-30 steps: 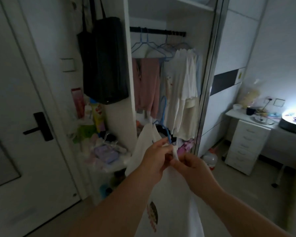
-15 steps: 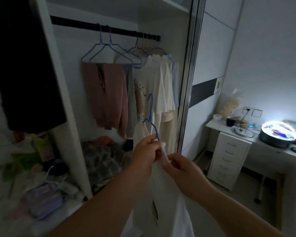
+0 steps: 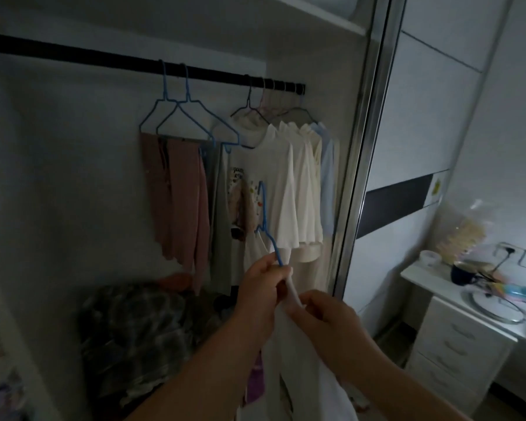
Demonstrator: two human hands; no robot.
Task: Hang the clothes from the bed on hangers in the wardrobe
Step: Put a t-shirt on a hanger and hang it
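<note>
A white garment (image 3: pixel 304 372) hangs on a blue wire hanger (image 3: pixel 265 220) in front of the open wardrobe. My left hand (image 3: pixel 260 288) pinches the hanger's neck and the cloth just below the hook. My right hand (image 3: pixel 328 320) grips the garment's shoulder a little lower and to the right. The hook points up, well below the black rail (image 3: pixel 128 63). On the rail hang pink trousers (image 3: pixel 176 199), a printed tee (image 3: pixel 246 192) and several white shirts (image 3: pixel 298 183).
Two bare blue hangers (image 3: pixel 176 117) hang on the rail left of the clothes. A heap of dark patterned cloth (image 3: pixel 134 335) lies on the wardrobe floor. The sliding door frame (image 3: pixel 362 141) stands to the right, with a white drawer unit (image 3: pixel 465 338) holding clutter beyond it.
I have moved closer to the wardrobe, so the rail and hung clothes fill more of the view. Both hands have kept their hold on the hanger and white garment.
</note>
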